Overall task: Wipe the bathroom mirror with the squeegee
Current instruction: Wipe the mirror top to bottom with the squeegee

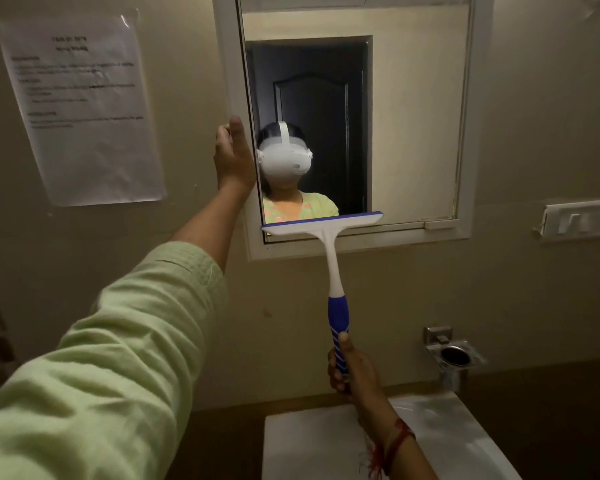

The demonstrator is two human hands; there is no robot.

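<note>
A squeegee blade on the bottom of a bathroom mirror, one hand on the frame.

The white-framed rectangular wall mirror fills the upper centre, reflecting a person in a white headset. From the lower left a light green sleeve reaches up to it. A printed white paper sheet is stuck to the wall at the upper left, and a white basin sits at the bottom edge. The white squeegee with a blue-striped handle stands at the centre, its blade across the glass's lower left part. The left hand rests against the frame's left edge, thumb straight up; I cannot tell whether its fingers are flat or curled. The right hand grips the handle's end, thumb along it.
</note>
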